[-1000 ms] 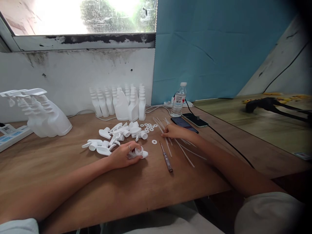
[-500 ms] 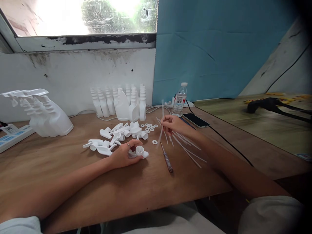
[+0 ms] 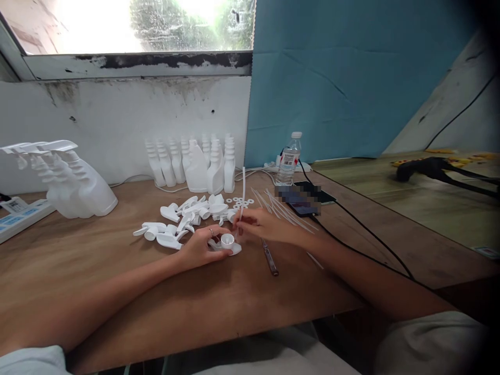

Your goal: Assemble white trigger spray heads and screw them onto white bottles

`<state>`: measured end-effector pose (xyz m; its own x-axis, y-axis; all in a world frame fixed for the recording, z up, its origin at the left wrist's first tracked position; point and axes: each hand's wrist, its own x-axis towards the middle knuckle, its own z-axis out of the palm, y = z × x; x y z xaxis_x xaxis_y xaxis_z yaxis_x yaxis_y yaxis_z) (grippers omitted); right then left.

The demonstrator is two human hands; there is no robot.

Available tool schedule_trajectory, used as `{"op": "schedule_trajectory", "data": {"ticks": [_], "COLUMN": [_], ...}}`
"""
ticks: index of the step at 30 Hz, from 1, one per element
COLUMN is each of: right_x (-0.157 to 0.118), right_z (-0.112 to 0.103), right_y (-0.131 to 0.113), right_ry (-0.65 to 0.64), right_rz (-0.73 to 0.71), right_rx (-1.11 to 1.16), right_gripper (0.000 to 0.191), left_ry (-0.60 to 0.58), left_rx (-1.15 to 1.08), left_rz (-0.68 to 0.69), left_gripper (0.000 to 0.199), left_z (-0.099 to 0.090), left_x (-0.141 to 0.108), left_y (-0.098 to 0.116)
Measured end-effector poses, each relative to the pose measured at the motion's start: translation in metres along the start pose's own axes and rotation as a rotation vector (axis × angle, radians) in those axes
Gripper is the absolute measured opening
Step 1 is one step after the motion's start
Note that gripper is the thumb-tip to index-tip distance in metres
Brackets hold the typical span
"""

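My left hand (image 3: 203,247) is closed around a white trigger sprayer head (image 3: 227,241) on the table, its round collar facing up. Pinched in my right hand (image 3: 253,225) is a thin translucent plastic tube (image 3: 244,185), held nearly upright just right of the collar. The tube's lower end is hard to make out beside the fingers. A heap of white sprayer heads (image 3: 191,211) lies beyond my left hand. Several white ring washers (image 3: 245,203) are behind my right hand. More loose tubes (image 3: 289,212) are spread to its right, and a screwdriver (image 3: 269,258) lies in front of it.
Several white spray bottles (image 3: 197,169) stand against the wall, others (image 3: 78,182) at the left by a power strip (image 3: 25,220). A water bottle (image 3: 288,161), a dark phone (image 3: 299,200) with a cable and another dark device (image 3: 324,192) are at the right.
My right hand has moved left with the tube, from above the loose tubes to beside the sprayer head. The dark phone is now uncovered. My left hand has barely shifted.
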<state>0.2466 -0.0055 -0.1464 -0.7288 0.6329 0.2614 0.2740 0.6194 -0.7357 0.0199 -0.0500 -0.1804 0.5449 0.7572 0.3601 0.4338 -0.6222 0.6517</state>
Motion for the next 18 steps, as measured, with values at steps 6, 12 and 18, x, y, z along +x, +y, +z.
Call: {"op": "schedule_trajectory", "data": {"ticks": [6, 12, 18], "right_x": [0.004, 0.002, -0.001], "right_z": [0.011, 0.01, 0.02], "right_y": [0.015, -0.003, -0.011], "right_ry": [-0.036, 0.18, 0.16], "right_rz": [0.029, 0.002, -0.017], "right_rx": [0.033, 0.341, 0.429], "right_gripper": [0.02, 0.029, 0.028], "left_ry": [-0.018, -0.013, -0.012], "left_rx": [0.007, 0.006, -0.017], "left_rz": [-0.01, -0.003, -0.013], "left_gripper": [0.032, 0.033, 0.037], "left_z": [-0.001, 0.0, 0.001], "left_x": [0.0, 0.0, -0.001], "left_y": [0.002, -0.001, -0.002]}}
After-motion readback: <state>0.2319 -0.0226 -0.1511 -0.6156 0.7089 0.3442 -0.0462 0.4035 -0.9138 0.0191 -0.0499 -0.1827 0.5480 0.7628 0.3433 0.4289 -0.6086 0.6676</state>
